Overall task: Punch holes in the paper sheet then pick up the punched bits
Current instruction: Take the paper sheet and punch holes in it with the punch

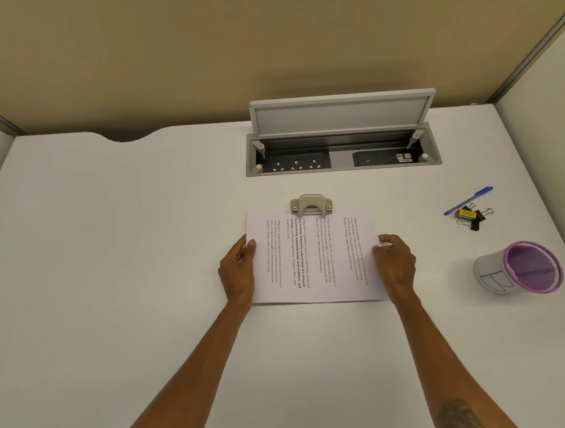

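Fingers of left hand [239, 270] and right hand [394, 264] pinch paper sheet [311, 258] side edges; keep it square, slide 12 o'clock edge fully into hole punch [311, 205], then press.

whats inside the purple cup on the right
The purple mesh cup lies tipped on the desk, mouth toward the camera. Its visible interior looks empty; the deepest part is too dim to tell.

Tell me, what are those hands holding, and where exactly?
The printed paper sheet. The left hand grips its left edge, the right hand its right edge, with its far edge tucked into the hole punch.
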### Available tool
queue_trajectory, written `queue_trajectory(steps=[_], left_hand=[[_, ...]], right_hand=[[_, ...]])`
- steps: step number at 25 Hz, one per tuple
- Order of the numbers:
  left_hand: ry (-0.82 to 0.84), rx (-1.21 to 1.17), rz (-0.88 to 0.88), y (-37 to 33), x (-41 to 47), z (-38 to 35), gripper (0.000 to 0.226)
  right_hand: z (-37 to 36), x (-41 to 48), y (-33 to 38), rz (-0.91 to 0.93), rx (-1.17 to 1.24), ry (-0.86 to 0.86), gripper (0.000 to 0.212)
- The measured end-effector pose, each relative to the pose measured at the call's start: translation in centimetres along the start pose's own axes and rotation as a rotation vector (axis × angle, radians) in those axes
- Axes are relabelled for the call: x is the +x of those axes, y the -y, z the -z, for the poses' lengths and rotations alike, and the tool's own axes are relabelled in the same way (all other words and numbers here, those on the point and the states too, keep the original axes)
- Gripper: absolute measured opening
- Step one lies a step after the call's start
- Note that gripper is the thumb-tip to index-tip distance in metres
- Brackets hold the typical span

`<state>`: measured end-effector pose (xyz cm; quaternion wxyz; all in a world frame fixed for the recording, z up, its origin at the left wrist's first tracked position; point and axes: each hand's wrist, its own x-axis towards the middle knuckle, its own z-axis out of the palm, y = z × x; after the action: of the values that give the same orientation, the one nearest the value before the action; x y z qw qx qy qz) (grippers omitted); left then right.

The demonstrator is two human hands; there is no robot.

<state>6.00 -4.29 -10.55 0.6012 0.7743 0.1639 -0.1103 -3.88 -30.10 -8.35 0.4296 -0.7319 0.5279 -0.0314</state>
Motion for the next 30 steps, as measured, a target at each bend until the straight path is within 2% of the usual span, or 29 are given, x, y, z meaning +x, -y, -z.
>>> queue_trajectory(steps=[1, 3, 4, 6, 8, 12, 22, 25, 30], left_hand=[[0.017, -0.010, -0.008, 0.1, -0.1, 0.0, 0.042], [0.023, -0.017, -0.012, 0.3, 0.0, 0.0, 0.047], [0.018, -0.024, -0.005, 0.4, 0.0, 0.0, 0.049], [0.009, -0.038, 0.007, 0.3, -0.1, -0.1, 0.053], [0.003, -0.035, 0.005, 0.2, -0.2, -0.2, 0.054], [0.003, -0.030, -0.025, 0.2, -0.4, 0.0, 0.049], [-0.022, 0.002, 0.001, -0.2, 0.0, -0.3, 0.048], [-0.018, 0.005, 0.004, -0.2, -0.1, -0.3, 0.049], [-0.027, 0.002, 0.016, -0.2, -0.1, -0.4, 0.051]], right_hand=[[-0.4, -0.3, 0.2, 0.048, -0.121, -0.068, 0.035], [-1.8, -1.2, 1.2, 0.268, -0.285, -0.196, 0.042], [-2.9, -1.8, 2.1, 0.410, -0.291, -0.168, 0.046], [-5.7, -2.8, 4.2, 0.671, -0.375, 0.056, 0.056], [-8.1, -2.7, 6.0, 0.799, -0.527, 0.219, 0.061], [-9.6, -1.2, 7.4, 0.799, -0.684, 0.245, 0.068], [-9.1, 0.6, 9.1, 0.833, -0.767, 0.234, 0.070], [-8.9, 0.5, 9.8, 0.806, -0.714, 0.244, 0.068], [-8.4, -0.2, 9.9, 0.763, -0.451, 0.127, 0.046]])
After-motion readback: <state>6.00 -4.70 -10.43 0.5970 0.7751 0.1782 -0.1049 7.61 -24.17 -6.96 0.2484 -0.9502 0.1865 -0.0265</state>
